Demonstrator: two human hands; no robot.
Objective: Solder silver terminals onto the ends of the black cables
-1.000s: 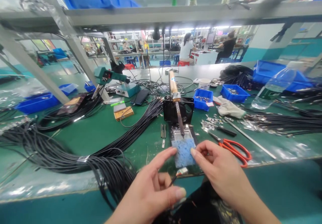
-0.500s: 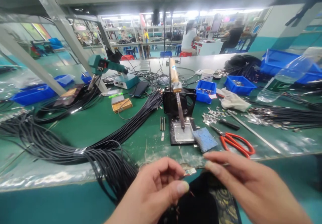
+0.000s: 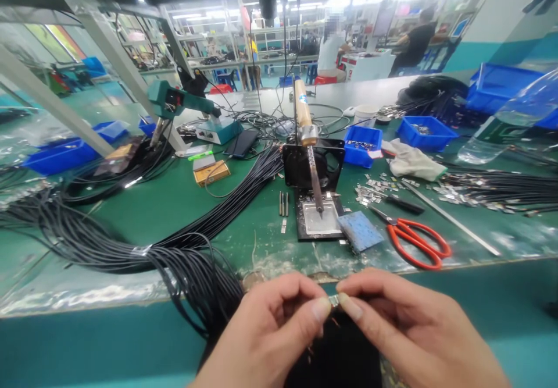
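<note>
A small silvery metal piece (image 3: pixel 333 301) sits between the fingertips of both hands, in front of the bench edge. My left hand (image 3: pixel 283 324) pinches its left end, thumb against forefinger. Closed on its right end is my right hand (image 3: pixel 401 318). Whether a cable is attached to the piece is hidden by the fingers. Beyond the hands, a soldering iron (image 3: pixel 311 161) leans in its stand, tip down over a square metal tray (image 3: pixel 321 219). A blue sponge (image 3: pixel 361 231) lies at the tray's right corner.
Black cable bundles (image 3: pixel 187 254) cross the bench at left and hang over its edge. Red-handled pliers (image 3: pixel 418 242), scattered metal bits (image 3: pixel 375 190), a cloth glove (image 3: pixel 416 161) and blue bins (image 3: pixel 361 145) are at right. People sit in the background.
My right hand has moved left and closed on the metal piece, which my left hand was holding alone. The view has shifted slightly.
</note>
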